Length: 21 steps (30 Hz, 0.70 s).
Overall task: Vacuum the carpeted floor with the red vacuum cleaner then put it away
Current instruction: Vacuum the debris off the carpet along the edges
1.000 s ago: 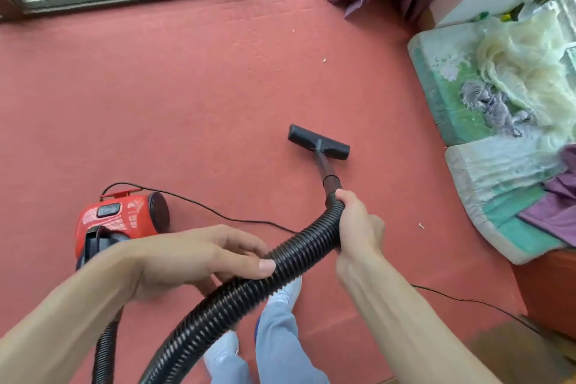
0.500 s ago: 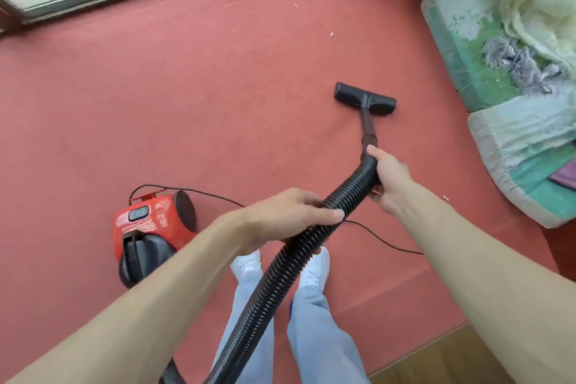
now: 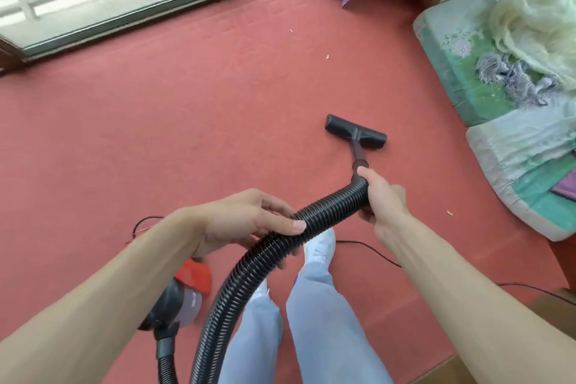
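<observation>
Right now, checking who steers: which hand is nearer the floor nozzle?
Right. The right hand grips the hose just behind the floor nozzle; the left hand holds it farther back.

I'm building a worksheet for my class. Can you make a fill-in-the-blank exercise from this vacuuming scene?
The left hand and the right hand both hold the black ribbed hose; the one nearer the flat black floor nozzle is the ____.
The red canister vacuum cleaner is partly hidden by the ____ forearm.
The thin black power cord lies on the red carpet beside a ____ shoe.
Missing words: right, left, white.
</observation>
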{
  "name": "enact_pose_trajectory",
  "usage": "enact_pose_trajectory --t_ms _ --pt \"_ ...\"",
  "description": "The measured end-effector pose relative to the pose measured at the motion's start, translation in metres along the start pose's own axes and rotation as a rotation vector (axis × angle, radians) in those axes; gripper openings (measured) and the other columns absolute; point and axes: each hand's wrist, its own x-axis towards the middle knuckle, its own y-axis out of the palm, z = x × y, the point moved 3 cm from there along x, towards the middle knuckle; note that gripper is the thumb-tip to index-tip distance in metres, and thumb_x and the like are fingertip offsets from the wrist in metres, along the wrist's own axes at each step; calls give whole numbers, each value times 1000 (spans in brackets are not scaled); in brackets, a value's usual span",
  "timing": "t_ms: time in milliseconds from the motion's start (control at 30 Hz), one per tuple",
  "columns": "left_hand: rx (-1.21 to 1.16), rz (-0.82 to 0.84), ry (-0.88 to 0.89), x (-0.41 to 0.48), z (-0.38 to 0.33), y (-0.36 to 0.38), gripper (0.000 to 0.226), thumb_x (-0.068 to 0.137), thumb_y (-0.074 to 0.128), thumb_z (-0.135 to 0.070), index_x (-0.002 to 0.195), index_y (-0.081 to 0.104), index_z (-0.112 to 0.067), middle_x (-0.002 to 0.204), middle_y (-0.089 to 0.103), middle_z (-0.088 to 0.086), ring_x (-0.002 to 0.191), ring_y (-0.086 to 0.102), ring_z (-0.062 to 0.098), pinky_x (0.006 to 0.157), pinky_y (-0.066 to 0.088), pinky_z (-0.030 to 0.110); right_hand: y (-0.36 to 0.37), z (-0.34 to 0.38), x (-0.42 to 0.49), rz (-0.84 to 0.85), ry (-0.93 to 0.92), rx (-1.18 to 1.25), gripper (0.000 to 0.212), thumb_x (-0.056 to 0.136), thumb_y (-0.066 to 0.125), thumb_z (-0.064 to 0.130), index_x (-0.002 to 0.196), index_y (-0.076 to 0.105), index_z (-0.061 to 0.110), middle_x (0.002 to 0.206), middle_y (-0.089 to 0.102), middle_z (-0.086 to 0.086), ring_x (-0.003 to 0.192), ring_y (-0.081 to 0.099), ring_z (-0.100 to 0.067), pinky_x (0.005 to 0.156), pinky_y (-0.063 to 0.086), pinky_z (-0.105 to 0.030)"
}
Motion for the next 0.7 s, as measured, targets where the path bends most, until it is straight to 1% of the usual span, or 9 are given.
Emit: enact_pose_trajectory --t_ms 67,100,200,267,367,433,533,633,700 --pt "-24 -99 48 15 3 -2 27 93 67 -29 110 71 -8 101 76 16 82 71 30 69 60 31 12 17 21 24 -38 -36 31 84 71 32 82 47 13 88 61 -8 75 58 -22 71 53 -37" --pt "-36 -147 63 24 5 -2 27 93 66 -31 108 72 -9 100 77 15 80 72 27 77 59 36 18 25 32 43 -57 -67 31 85 71 33 82 48 12 87 61 -8 73 58 -21 72 54 -38" --pt "-80 -262 76 50 1 -1 23 95 64 -34 102 74 -13 100 76 15 77 71 22 82 58 40 31 50 61 91 -107 -198 33 84 71 35 89 57 6 84 61 -8 64 56 -20 63 50 -34" --pt "-99 -283 54 64 -7 -3 22 96 64 -32 104 74 -13 103 75 16 80 72 24 85 57 41 36 62 77 97 -111 -237 40 84 71 38 99 61 2 85 62 -9 64 56 -21 64 49 -33" --pt "-30 -126 2 74 -31 -14 21 93 68 -29 109 75 -16 105 75 17 94 74 33 96 55 50 32 76 89 78 -89 -238 48 79 71 43 101 62 1 86 65 -9 70 58 -25 67 47 -35" --pt "29 18 -27 74 -55 -24 23 91 71 -23 113 74 -17 103 73 18 96 72 34 99 51 56 25 87 89 64 -84 -243 45 77 70 44 96 64 3 86 66 -9 72 59 -25 67 47 -34" --pt "57 141 -37 68 -88 -36 26 90 72 -17 116 72 -12 102 70 17 102 68 41 101 47 61 21 109 85 71 -94 -251 44 75 69 44 92 65 4 82 64 -7 70 57 -25 66 46 -34" --pt "45 135 -5 65 -110 -48 34 86 73 -20 119 71 -13 102 68 17 101 66 36 102 45 60 23 138 83 99 -108 -240 43 74 69 44 92 63 5 80 61 -5 70 56 -24 67 46 -33" --pt "12 97 18 63 -116 -58 39 84 73 -21 123 70 -17 112 69 24 107 67 38 104 46 59 30 152 85 121 -133 -253 39 76 69 43 89 62 7 75 59 -4 66 53 -23 65 43 -32"
